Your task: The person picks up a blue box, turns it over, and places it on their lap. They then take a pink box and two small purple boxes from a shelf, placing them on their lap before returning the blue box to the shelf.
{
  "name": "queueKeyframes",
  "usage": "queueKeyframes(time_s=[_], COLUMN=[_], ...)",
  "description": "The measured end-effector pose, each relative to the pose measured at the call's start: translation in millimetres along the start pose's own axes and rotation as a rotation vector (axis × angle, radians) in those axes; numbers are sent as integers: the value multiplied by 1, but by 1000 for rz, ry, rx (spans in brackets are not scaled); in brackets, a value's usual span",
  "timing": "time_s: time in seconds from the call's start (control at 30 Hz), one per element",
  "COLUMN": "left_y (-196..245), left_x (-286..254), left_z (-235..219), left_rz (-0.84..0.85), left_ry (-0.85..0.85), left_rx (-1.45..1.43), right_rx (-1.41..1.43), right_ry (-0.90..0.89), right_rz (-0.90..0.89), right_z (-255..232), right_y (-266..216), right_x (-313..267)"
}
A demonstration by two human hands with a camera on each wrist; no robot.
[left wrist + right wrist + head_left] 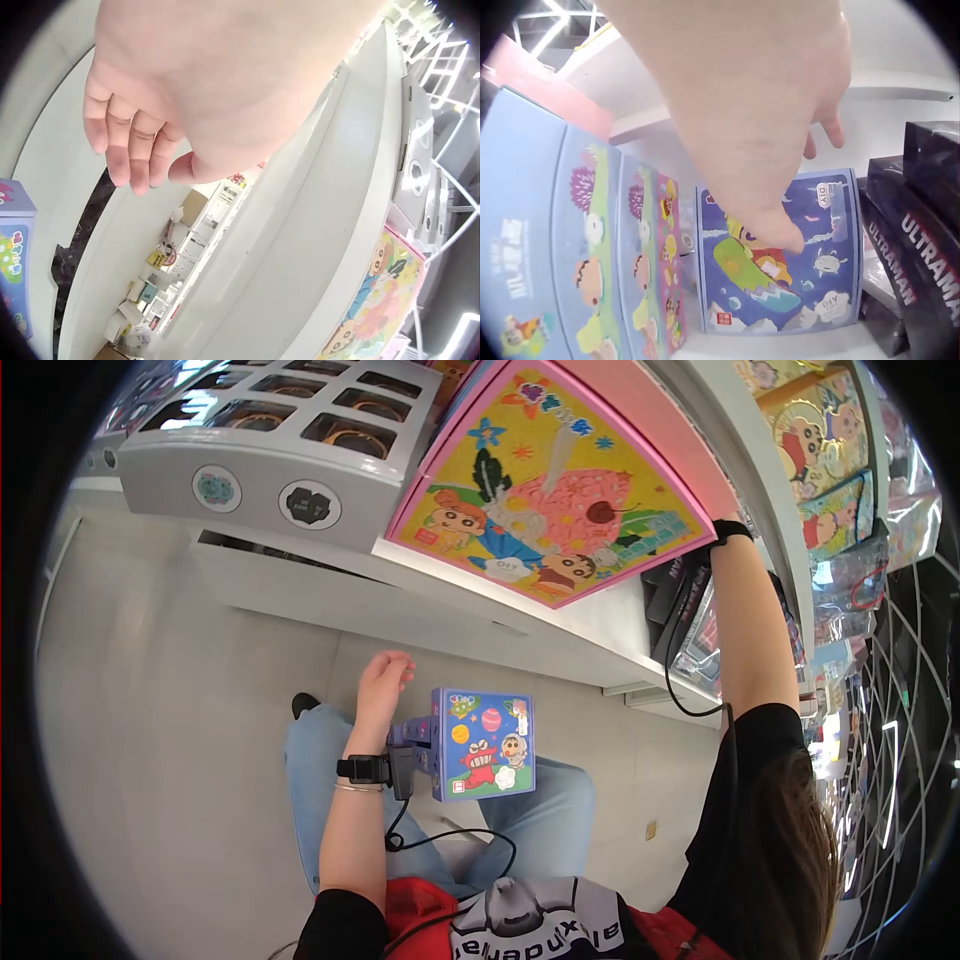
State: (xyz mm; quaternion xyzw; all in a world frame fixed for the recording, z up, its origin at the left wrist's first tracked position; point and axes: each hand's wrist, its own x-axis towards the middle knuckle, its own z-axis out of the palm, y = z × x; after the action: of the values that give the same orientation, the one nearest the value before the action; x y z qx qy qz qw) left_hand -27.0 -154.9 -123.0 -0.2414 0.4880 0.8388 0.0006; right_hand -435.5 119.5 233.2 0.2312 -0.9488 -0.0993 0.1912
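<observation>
In the head view my left hand [385,678] hangs in front of the shelf, fingers loosely bent, holding nothing; the left wrist view shows the same hand [199,90] empty. Beside that forearm, a blue-purple box [485,745] with cartoon figures is above my lap, with more purple boxes partly visible behind it. My right hand [761,127] is inside the shelf, over a dark-blue DIY box [780,255]. Its thumb lies across the box's face and its other visible fingertips are above the top edge; contact is unclear. The pink-edged box hides this hand in the head view.
A large pink-edged box [555,490] stands at the shelf front, a grey display case [260,470] to its left. Light-blue boxes [532,225] stand left of the DIY box, black Ultraman boxes [922,255] right. A cable hangs from each wrist device.
</observation>
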Motion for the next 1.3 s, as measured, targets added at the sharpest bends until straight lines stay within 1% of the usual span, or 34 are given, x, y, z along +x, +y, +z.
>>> queueKeyframes(time_s=[0.07, 0.1, 0.2, 0.33, 0.4, 0.5, 0.57, 0.67, 0.77, 0.97, 1.03, 1.13, 1.17, 1.2, 1.3], left_y=[-1, -1, -3, -3, -4, -4, -3, -5, -8, -7, -11, -17, -19, -20, -23], left_x=[1, 2, 3, 5, 4, 4, 3, 4, 5, 3, 6, 9, 10, 11, 11], left_z=[-1, -1, -1, 1, 2, 2, 1, 2, 1, 5, 6, 10, 11, 11, 13], left_rz=[18, 13, 18, 0, -7, -7, 15, 8, 8, 1, -4, -4, 7, 0, -5], left_ry=[-20, -10, -19, -13, -9, -17, -24, -26, -37, -26, -36, -56, -65, -69, -69], left_rx=[-22, -24, -41, -40, -42, -41, -53, -51, -60, -40, -34, -28, -26, -24, 19], right_rx=[2, 4, 9, 4, -2, -9, -13, -21, -31, -49, -56, -69, -72, -76, -84], right_ry=[10, 17, 34, 68, 88, 125, 151, 193, 232, 300, 315, 329, 335, 343, 368], right_rz=[-34, -53, -100, -153, -178, -222, -249, -288, -322, -378, -387, -403, -409, -415, -433], right_z=[3, 3, 17, 18, 17, -1, -4, -17, -23, -36, -31, -30, -15, -12, -19], right_y=[11, 7, 3, 8, 10, 24, 23, 23, 10, -17, -25, -24, -36, -45, -52], right_x=[3, 8, 0, 7, 1, -7, -5, -16, -28, -80, -74, -87, -60, -65, -106])
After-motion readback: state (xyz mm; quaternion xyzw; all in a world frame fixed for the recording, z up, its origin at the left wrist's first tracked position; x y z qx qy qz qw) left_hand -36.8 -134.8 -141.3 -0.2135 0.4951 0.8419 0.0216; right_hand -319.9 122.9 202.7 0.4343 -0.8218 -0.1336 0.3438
